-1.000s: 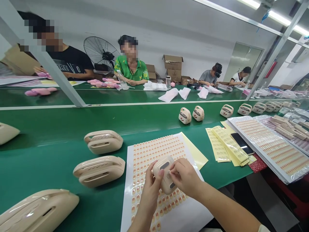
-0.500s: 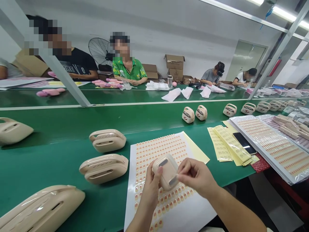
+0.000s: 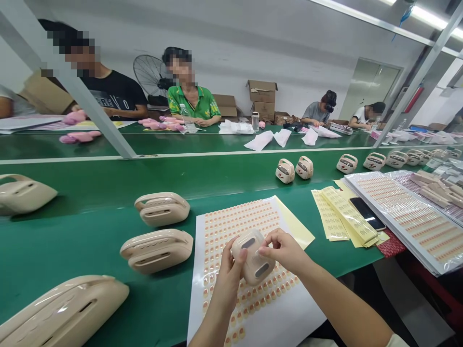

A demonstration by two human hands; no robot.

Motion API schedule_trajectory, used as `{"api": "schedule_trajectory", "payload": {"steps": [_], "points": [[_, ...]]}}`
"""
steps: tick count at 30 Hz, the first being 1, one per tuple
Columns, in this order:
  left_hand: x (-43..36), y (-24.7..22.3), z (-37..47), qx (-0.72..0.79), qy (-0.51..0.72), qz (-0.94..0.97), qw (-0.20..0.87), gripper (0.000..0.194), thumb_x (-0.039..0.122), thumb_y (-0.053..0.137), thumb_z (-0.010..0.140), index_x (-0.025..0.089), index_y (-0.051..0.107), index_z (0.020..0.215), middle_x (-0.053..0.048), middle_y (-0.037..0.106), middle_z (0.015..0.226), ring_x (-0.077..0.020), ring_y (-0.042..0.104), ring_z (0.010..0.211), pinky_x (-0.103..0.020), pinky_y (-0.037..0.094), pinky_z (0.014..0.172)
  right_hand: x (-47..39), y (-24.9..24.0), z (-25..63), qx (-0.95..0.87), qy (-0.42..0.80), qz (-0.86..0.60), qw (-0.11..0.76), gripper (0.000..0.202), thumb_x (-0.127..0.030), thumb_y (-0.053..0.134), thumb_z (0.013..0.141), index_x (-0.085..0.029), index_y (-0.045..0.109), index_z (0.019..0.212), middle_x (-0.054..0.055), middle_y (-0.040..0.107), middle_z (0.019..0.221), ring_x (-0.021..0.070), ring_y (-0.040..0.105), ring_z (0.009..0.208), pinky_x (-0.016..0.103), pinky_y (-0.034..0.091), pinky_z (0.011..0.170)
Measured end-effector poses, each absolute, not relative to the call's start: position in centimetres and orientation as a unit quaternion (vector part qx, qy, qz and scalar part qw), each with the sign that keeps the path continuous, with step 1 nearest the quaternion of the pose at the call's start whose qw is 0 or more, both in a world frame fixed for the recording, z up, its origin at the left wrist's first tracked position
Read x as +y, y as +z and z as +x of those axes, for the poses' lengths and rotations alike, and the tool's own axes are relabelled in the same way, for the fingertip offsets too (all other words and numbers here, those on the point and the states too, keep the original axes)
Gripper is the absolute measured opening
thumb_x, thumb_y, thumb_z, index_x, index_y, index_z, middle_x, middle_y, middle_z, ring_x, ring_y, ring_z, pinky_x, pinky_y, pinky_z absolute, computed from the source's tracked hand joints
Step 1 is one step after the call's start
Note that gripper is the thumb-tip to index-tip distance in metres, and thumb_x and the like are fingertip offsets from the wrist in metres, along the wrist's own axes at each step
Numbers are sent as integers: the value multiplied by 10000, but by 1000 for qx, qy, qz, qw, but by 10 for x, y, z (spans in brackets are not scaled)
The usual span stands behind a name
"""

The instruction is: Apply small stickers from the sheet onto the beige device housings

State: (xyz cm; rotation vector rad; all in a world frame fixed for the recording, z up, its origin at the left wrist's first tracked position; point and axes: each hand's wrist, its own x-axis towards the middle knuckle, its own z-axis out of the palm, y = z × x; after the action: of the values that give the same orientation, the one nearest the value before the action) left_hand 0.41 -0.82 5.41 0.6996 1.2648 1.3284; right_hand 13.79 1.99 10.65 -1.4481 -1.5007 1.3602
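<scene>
Operator: Both hands are up over the sticker sheet (image 3: 249,308). Left hand (image 3: 228,274) is closed around the near-left side of one beige case (image 3: 253,258), thumb on its top edge. Right hand (image 3: 285,248) has its fingertips pinched together against the upper face of the same case.

Inspector: Position of the case?

Operator: Held clear of the table (image 3: 90,217), above the sheet's lower half, tilted with its two dark slots facing up.

Inspector: Count of other cases?

Operator: Four lying at left on the table: one far left (image 3: 21,193), two beside the sheet (image 3: 162,208) (image 3: 157,249), one at the near corner (image 3: 61,311). Two more stand upright farther along (image 3: 285,170) (image 3: 304,167), with a further row beyond at right that is too small to count.

Inspector: Forearms?

Operator: Both enter from the bottom edge, converging on the case.
</scene>
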Motion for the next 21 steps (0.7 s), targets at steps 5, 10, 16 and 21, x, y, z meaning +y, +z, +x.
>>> {"api": "schedule_trajectory", "payload": {"steps": [5, 10, 16, 21], "points": [[-9, 53, 7, 542, 570, 299, 541, 621, 600, 632, 622, 276, 496, 1134, -43, 585, 1004, -224, 568, 887, -334, 484, 702, 22, 102, 137, -586, 503, -552, 316, 108, -181, 682, 647, -183, 589, 593, -35, 412, 730, 95, 387, 622, 258, 392, 670], [-9, 53, 6, 546, 560, 301, 546, 614, 583, 625, 644, 280, 480, 1157, -41, 579, 998, -220, 565, 885, -333, 477, 719, 22, 92, 135, -600, 471, -547, 345, 107, -174, 680, 649, -193, 582, 611, -24, 413, 749, 114, 418, 660, 288, 432, 707], [-9, 53, 3, 535, 551, 304, 564, 640, 577, 630, 657, 275, 448, 1191, -43, 568, 1014, -230, 565, 918, -372, 473, 792, 16, 78, 131, -665, 359, -500, 422, 98, -132, 625, 687, -207, 566, 664, 7, 416, 806, 164, 475, 777, 343, 456, 763], [-9, 53, 4, 528, 561, 294, 566, 627, 575, 635, 656, 276, 447, 1175, -48, 559, 1076, -238, 552, 977, -370, 470, 811, -2, 73, 129, -707, 288, -402, 506, 81, -156, 553, 741, -209, 543, 681, 43, 447, 823, 191, 488, 807, 360, 448, 739]]}}
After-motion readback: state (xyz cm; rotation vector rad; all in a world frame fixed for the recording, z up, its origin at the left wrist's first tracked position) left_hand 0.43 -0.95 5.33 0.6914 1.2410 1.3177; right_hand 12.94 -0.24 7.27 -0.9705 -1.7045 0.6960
